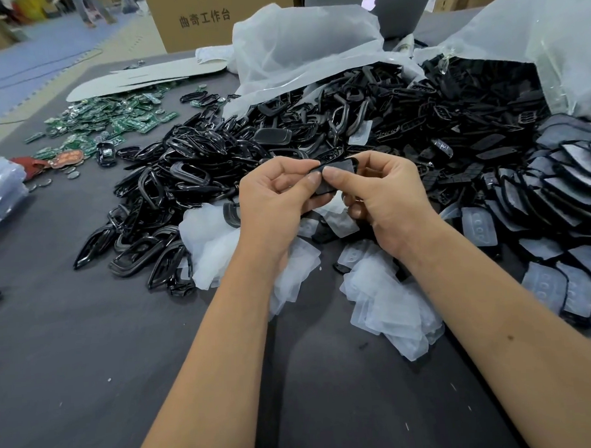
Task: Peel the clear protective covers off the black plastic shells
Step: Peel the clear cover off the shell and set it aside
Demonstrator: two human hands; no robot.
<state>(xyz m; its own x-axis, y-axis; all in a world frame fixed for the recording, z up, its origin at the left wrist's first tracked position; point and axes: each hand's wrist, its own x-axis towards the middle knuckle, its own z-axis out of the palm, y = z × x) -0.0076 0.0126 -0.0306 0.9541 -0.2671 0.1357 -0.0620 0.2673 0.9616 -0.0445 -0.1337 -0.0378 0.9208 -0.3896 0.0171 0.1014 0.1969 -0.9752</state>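
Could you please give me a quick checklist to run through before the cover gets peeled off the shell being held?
1. Black shell gripped by left hand: ok.
2. Right hand also on the shell: ok.
3. Thumbs meet at the shell's edge: ok.
4. Cover edge lifted: cannot tell.
5. Pile of peeled clear covers below for dropping: ok.
6. More covered shells at the right: ok.

Two hands, left hand point(272, 194) and right hand point(384, 199), one black shell point(336, 174) held between them, two large clear bags point(300, 51) at the surface's far edge, one laptop point(379, 3), one cardboard box point(210, 17), black shells, peeled covers point(385, 304) and green circuit boards point(113, 120) too many to count
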